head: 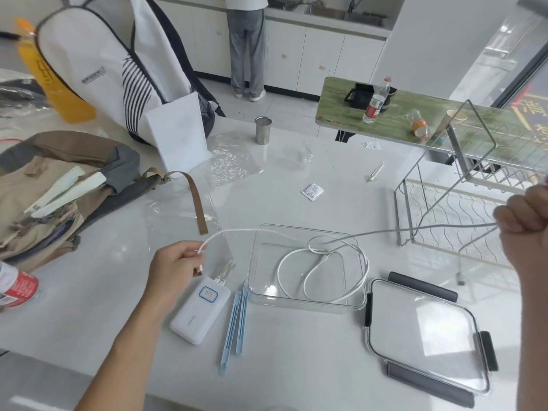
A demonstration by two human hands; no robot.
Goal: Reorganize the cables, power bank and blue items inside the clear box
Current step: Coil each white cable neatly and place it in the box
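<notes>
**Cable Sorting at the Clear Box: Status and Grip**

**Progress.** The clear box (308, 268) stands open on the white table (296, 366). Its lid (427, 333) lies flat on the table just to the right of the box, detached. One white cable (326, 271) lies loosely looped inside the box, not yet coiled tidily. The power bank (201, 310) rests on the table to the left of the box, outside it. The two blue items (235, 324), long slotted strips, lie side by side between the power bank and the box, also outside it. Judged from this layout, the task is at an early stage: the power bank and blue strips remain to be placed, the cables remain to be arranged, and the lid remains to be fitted.

**Grip.** The left hand (175, 268), left of the box, pinches one end of a second cable (237, 231) between curled fingers and thumb. This cable runs from the left hand across the box's far rim. A grey cable (415, 228) stretches from above the box out to the right hand (525, 221), which is raised to the right of the box and closed in a fist around it. Whether the white and grey runs are one cable or two tangled together cannot be told.
</notes>
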